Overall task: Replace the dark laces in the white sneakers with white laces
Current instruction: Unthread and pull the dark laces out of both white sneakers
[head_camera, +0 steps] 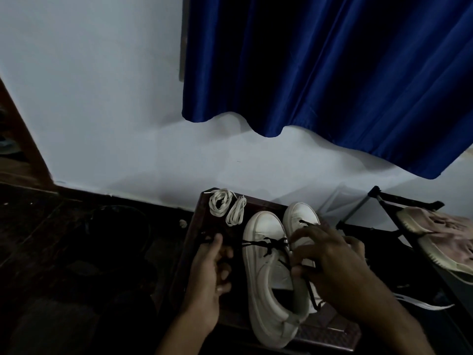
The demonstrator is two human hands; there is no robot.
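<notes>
Two white sneakers stand side by side on a dark wooden stool [202,226], toes pointing away from me. The left sneaker [266,275] has a dark lace [266,244] loosened across its eyelets. My left hand [212,270] pinches one end of that lace and holds it out to the left. My right hand [332,262] rests over the right sneaker [302,213] and grips the other part of the dark lace between thumb and fingers. Two coiled white laces [221,201] [236,212] lie at the stool's far left corner.
A white wall and a blue curtain [332,73] rise behind the stool. To the right stands a dark shoe rack [378,198] holding a pinkish shoe [442,234]. The floor on the left is dark, with dim shapes I cannot make out.
</notes>
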